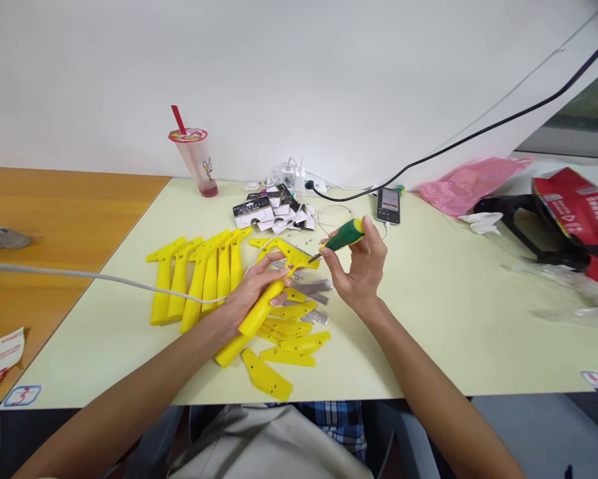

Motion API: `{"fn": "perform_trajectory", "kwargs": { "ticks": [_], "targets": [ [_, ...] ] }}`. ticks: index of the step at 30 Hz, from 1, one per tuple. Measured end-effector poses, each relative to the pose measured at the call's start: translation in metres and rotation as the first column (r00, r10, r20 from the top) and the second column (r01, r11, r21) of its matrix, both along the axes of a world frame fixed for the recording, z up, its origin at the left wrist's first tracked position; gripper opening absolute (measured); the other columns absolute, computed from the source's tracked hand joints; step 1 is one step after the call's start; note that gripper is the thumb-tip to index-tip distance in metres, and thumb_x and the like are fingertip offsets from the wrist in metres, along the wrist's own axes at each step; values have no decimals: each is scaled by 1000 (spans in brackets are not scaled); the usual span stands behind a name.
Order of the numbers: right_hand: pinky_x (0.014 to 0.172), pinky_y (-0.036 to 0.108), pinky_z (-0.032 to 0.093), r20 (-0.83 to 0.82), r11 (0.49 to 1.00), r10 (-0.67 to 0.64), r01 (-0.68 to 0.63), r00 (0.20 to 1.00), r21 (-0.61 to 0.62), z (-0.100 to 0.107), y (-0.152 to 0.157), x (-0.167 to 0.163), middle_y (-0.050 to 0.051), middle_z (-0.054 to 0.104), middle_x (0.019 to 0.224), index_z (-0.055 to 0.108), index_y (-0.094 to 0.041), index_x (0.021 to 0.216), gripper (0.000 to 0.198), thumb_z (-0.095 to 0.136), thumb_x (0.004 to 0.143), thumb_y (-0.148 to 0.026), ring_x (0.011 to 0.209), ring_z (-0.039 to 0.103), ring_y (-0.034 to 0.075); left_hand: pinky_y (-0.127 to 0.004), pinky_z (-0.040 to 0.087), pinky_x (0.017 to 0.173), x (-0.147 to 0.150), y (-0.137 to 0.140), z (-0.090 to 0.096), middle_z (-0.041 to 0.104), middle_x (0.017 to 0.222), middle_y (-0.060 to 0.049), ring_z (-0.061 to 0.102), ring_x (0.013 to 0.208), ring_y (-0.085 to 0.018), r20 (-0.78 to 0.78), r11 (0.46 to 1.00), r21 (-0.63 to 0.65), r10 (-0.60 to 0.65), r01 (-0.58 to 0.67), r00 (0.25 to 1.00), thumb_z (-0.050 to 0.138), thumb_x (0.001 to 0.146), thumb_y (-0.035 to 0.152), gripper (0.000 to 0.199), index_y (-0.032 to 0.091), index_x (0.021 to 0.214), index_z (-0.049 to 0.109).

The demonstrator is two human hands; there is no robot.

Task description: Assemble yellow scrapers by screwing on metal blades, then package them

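Note:
My left hand (259, 283) is wrapped round a yellow plastic scraper (263, 309), its wide head tilted up and away from me. In my right hand (361, 266) is a screwdriver (346, 235) with a green and yellow handle. Its tip meets or nearly meets the right end of the scraper's head. Beneath and beside the held scraper lie several loose yellow plates (267, 374) with holes. Grey metal blades (314, 287) rest partly under the head. More yellow scrapers (196, 286) are lined up left of my left hand.
White and black small boxes (253, 211) are heaped before a power strip (318, 183). A cup with a red straw (199, 163) stands at the back left. A phone (388, 205) lies at the back, with a pink bag (465, 187) to its right. A grey cable (104, 277) crosses the scrapers.

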State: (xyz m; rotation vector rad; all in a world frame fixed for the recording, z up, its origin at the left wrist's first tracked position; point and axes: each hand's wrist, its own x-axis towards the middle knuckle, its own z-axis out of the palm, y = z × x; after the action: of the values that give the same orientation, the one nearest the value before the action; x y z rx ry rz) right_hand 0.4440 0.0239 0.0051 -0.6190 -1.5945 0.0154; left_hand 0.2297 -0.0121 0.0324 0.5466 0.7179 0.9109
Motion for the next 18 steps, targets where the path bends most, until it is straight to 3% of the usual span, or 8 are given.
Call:
{"fn": "perform_trajectory", "kwargs": {
  "ticks": [6,12,18],
  "targets": [
    [93,52,70,3,993,70,-69,998,-93,7,-6,-2,11,70,132,27,-42,175,69,55,113,-31,110,78,28,-16,39,42,-2,2,-3,71,88,0,54,48,-6,-1,1000,8,-1,1,1000,87,83,15,52,23,121,52],
    [83,47,71,-41,999,-11,10,999,-31,-1,0,2,11,61,147,40,-45,169,77,77,102,-37,103,73,26,-17,41,44,-2,3,-7,71,83,-1,52,45,-6,-2,999,29,-24,24,1000,89,83,16,52,22,120,53],
    [99,56,68,4,987,95,-93,996,-131,9,-8,-2,12,68,138,25,-41,175,67,54,114,-38,113,77,29,-17,38,44,-1,3,-7,72,87,-4,58,52,-9,28,1000,11,25,-25,999,90,80,12,52,21,118,56]
  ]
}}
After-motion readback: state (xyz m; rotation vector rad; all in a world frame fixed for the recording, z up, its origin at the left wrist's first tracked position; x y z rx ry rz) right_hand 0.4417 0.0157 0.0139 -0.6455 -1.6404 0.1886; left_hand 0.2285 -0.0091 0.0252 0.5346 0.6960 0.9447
